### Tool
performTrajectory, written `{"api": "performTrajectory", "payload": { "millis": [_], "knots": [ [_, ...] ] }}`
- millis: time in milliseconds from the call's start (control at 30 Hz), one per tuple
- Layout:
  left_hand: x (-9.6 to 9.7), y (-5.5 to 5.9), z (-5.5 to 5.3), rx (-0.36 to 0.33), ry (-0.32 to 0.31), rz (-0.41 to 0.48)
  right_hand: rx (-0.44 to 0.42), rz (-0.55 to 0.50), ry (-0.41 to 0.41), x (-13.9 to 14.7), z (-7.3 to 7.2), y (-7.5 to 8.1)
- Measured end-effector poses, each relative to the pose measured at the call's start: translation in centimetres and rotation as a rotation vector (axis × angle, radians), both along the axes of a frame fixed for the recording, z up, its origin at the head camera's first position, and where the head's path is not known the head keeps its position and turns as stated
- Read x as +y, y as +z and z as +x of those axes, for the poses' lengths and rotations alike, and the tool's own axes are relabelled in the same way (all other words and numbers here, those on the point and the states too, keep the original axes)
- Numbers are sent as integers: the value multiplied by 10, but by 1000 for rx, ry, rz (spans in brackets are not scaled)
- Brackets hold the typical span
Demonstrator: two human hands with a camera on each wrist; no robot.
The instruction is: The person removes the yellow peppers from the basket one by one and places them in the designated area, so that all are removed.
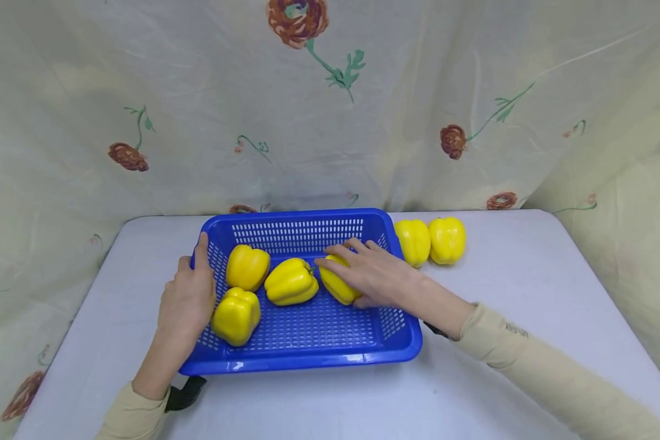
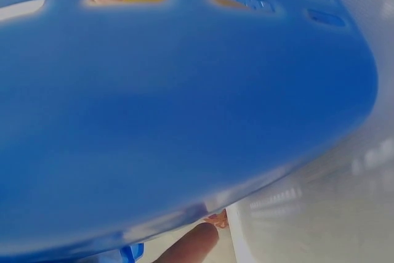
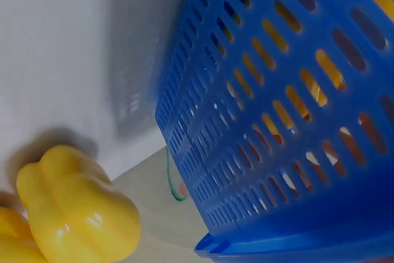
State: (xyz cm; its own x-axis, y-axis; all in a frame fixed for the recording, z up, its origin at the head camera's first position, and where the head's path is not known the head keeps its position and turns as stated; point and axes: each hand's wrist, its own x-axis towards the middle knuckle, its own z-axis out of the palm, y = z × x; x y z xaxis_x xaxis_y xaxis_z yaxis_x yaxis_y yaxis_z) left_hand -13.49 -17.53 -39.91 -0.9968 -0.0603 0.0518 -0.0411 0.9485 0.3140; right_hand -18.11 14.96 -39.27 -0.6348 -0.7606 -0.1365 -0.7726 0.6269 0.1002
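Note:
A blue plastic basket (image 1: 319, 357) with slotted walls holds several yellow bell peppers. My left hand (image 1: 186, 299) grips its left rim, one finger stretched along the edge. In the left wrist view the basket's outer wall (image 2: 184, 109) fills most of the picture, with a fingertip (image 2: 192, 243) below it. Inside the basket at the right, my right hand (image 1: 371, 272) holds a bell pepper (image 1: 335, 284) from above, partly covering it. To its left lie another bell pepper (image 1: 291, 282) on its side and two more, one behind (image 1: 247, 267) and one in front (image 1: 236, 316).
Two yellow bell peppers, a nearer one (image 1: 414, 242) and an outer one (image 1: 447, 240), stand on the white table (image 1: 517, 275) just right of the basket. Behind the table hangs a flowered curtain (image 1: 198, 91). The right wrist view shows the basket's slotted side (image 3: 277, 103) close up.

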Motion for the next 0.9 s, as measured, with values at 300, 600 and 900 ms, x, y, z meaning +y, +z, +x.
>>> {"api": "performTrajectory", "payload": {
  "millis": [300,600,900],
  "knots": [
    [-1,1,1,12,-9,-6,-19,-75,-48,3,3,-4],
    [-1,0,1,24,-15,-7,-16,-130,-94,10,9,5],
    [-1,0,1,40,-13,0,-90,-225,-176,22,20,31]
  ]
}}
